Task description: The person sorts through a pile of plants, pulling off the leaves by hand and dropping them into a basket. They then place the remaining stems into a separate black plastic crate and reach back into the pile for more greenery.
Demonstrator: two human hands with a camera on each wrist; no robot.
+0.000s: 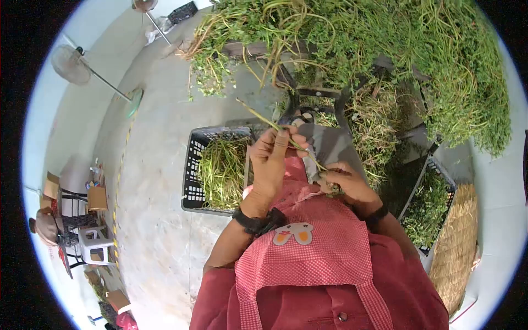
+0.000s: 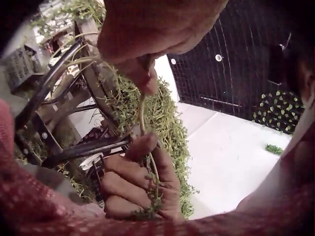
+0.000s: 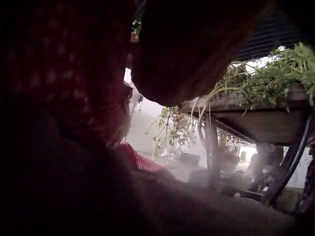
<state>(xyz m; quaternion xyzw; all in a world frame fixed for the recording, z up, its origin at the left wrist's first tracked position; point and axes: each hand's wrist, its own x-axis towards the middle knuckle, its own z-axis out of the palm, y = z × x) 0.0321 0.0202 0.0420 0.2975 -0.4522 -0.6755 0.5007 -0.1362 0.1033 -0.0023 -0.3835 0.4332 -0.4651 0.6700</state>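
Single plant stem [image 1: 256, 113] held between two hands, well in front of the pink checked apron [image 1: 324, 242]. In the head view it slants from 10 o'clock to 4 o'clock. The left hand [image 1: 271, 162] has its grip on the middle, pinched between thumb and fingers; the right hand [image 1: 349, 184] pinches the 4 o'clock end, where small leaves [image 1: 333, 190] show. The right wrist view is too dark to confirm that grip. At 9 o'clock from the hands stands a black crate [image 1: 195, 181] of loose stems; at 1 o'clock, a leafy heap [image 1: 385, 49] covers the counter [image 3: 248, 128].

Handling (judged): very light; springy along its length, yet apt to snap if bent sharply; perhaps slick where the skin is moist. Leaves should tear easily. Best hold: fingertip pinches on bare, thicker stem, two points close together, pressing gently to avoid crushing.
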